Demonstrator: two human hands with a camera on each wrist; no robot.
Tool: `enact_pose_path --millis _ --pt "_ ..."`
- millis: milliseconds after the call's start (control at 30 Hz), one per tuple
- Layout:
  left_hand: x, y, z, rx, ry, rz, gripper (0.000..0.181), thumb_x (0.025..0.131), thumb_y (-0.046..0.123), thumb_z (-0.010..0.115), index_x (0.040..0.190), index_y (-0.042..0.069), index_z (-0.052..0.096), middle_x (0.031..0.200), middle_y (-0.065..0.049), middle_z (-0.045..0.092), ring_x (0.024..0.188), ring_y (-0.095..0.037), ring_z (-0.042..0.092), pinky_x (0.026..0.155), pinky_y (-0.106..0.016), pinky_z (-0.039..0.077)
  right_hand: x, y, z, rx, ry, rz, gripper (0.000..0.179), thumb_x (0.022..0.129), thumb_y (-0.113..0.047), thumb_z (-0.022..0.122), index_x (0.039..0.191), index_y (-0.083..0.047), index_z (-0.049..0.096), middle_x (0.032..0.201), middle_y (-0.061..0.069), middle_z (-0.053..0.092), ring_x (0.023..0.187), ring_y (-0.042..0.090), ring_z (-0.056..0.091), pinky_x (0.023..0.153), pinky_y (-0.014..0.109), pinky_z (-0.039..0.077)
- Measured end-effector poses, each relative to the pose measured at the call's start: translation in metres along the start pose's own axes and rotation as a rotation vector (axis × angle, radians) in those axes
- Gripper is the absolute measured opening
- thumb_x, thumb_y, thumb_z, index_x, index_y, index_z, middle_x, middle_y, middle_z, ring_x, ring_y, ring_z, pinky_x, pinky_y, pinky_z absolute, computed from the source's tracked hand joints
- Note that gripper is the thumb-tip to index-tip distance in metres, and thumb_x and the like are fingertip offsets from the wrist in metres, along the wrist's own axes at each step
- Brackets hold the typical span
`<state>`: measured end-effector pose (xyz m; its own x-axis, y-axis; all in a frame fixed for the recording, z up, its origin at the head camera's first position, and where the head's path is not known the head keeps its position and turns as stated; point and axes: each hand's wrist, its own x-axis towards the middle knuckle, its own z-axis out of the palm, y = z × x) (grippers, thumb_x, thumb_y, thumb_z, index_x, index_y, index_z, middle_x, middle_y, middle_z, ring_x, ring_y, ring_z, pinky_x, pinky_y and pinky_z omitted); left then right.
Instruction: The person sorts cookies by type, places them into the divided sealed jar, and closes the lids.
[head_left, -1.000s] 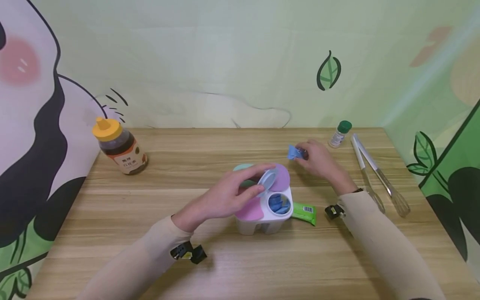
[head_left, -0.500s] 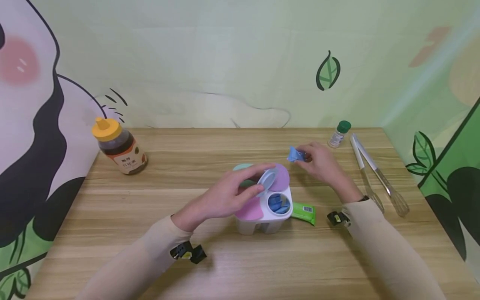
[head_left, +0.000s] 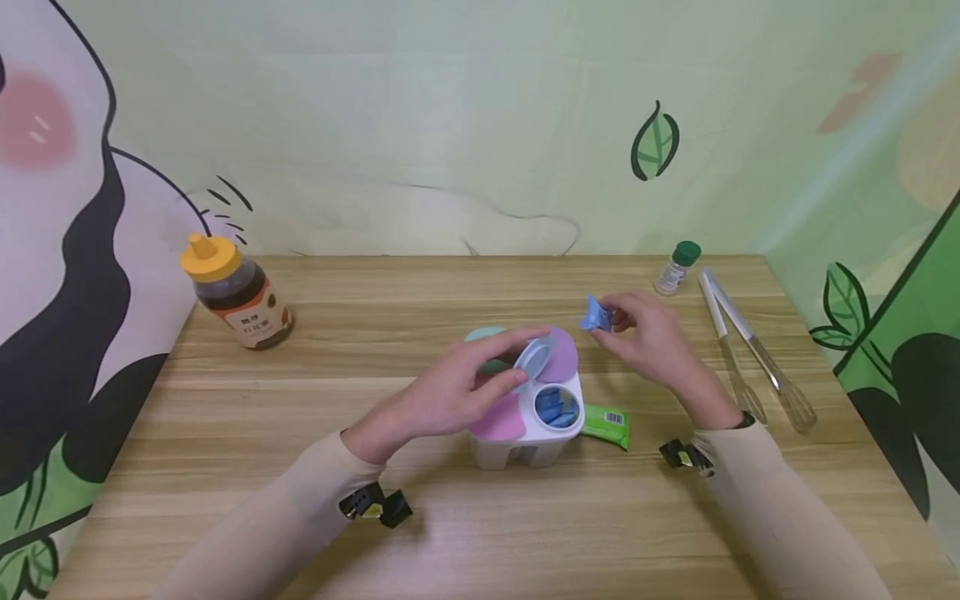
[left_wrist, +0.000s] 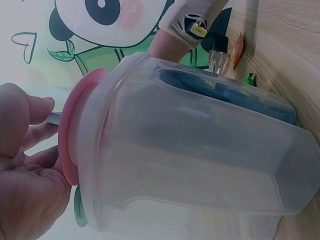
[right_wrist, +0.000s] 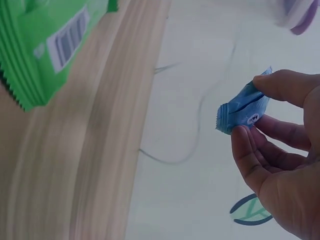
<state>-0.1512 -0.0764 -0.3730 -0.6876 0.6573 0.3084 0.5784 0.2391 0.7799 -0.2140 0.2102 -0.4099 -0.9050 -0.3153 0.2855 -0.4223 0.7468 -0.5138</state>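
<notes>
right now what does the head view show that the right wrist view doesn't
Only the head view shows the left hand holding up the flip lid of the four-compartment container, blue packets in the open compartment, the honey bottle, the green-capped spice jar and the whisk and tongs.

Only the right wrist view shows the print on the blue candy packet and the green packet's barcode up close.

Both show the right hand pinching the blue candy packet, the green packet and the wooden table.
</notes>
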Motion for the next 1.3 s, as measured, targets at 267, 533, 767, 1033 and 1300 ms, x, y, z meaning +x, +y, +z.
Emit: enact_pose_path --millis 267,533,767,1033,1300 --pt "0.000 0.000 0.000 0.011 0.008 0.009 0.047 0.100 0.015 0.055 0.146 0.014 0.045 0.142 -0.001 0.054 0.127 -0.011 0.053 0.103 -0.028 0.046 -0.015 -0.016 -0.009 0.034 0.065 -0.057 0.041 0.081 -0.012 0.078 0.117 0.003 0.064 0.099 0.014 0.065 0.085 0.023 0.064 0.078 0.039 0.059" --pt "0.000 0.000 0.001 0.014 0.007 -0.001 0.047 0.100 0.016 0.055 0.146 0.015 0.045 0.141 -0.002 0.055 0.126 -0.013 0.055 0.102 -0.028 0.047 -0.025 -0.028 -0.013 0.086 0.119 -0.093 0.041 0.078 -0.006 0.079 0.115 0.001 0.063 0.095 0.010 0.067 0.082 0.020 0.065 0.076 0.034 0.059" --pt "0.000 0.001 0.001 0.010 0.008 -0.006 0.047 0.100 0.015 0.055 0.146 0.015 0.046 0.142 -0.002 0.054 0.126 -0.013 0.054 0.102 -0.028 0.048 -0.033 -0.038 -0.018 0.159 0.143 -0.132 0.046 0.076 -0.002 0.079 0.119 0.001 0.062 0.095 0.008 0.067 0.081 0.018 0.064 0.075 0.025 0.058" --pt "0.000 0.001 0.001 -0.002 0.009 -0.001 0.047 0.099 0.014 0.055 0.145 0.014 0.046 0.141 -0.002 0.055 0.125 -0.013 0.055 0.101 -0.028 0.048 -0.042 -0.049 -0.021 0.197 0.178 -0.216 0.047 0.072 -0.001 0.081 0.116 -0.001 0.064 0.093 0.005 0.066 0.079 0.016 0.063 0.072 0.020 0.057" --pt "0.000 0.000 0.001 -0.007 0.004 0.002 0.048 0.099 0.013 0.055 0.146 0.011 0.045 0.141 -0.002 0.055 0.125 -0.012 0.054 0.102 -0.029 0.048 -0.050 -0.062 -0.022 0.203 0.170 -0.235 0.048 0.073 -0.005 0.082 0.118 -0.004 0.065 0.094 0.003 0.067 0.082 0.016 0.063 0.075 0.018 0.055"
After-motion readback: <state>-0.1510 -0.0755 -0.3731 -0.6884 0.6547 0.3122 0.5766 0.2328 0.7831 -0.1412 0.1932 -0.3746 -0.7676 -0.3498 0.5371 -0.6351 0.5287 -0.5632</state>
